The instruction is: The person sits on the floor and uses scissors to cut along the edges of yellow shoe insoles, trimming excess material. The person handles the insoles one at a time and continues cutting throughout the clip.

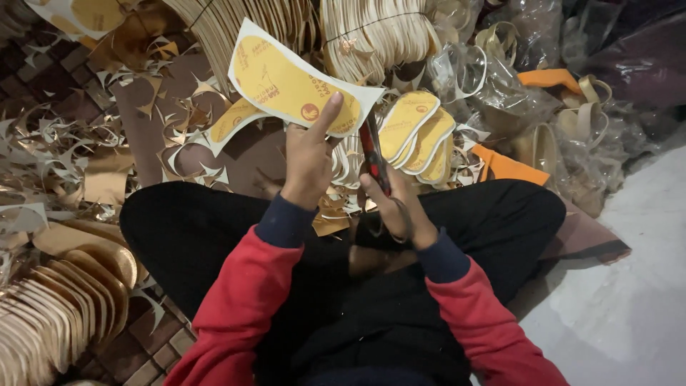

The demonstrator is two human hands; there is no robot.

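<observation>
Floor: dark brick paving point(146, 343), dimly lit; left of it, stacked tan cutouts point(50, 314); far right, pale smooth floor point(622, 300); above, clear plastic bags point(529, 64).

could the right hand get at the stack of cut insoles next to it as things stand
Probably not freely: the right hand has its fingers in the scissors, cutting the sheet. The insole stack lies close, just beyond and to its right, nothing lying between, but the hand is occupied.

Left hand point(309, 163) grips a yellow, white-edged insole sheet point(294, 84) with red print — red-handled scissors point(371, 154) in the right hand point(393, 204); red, navy-cuffed sleeves point(250, 286).
</observation>
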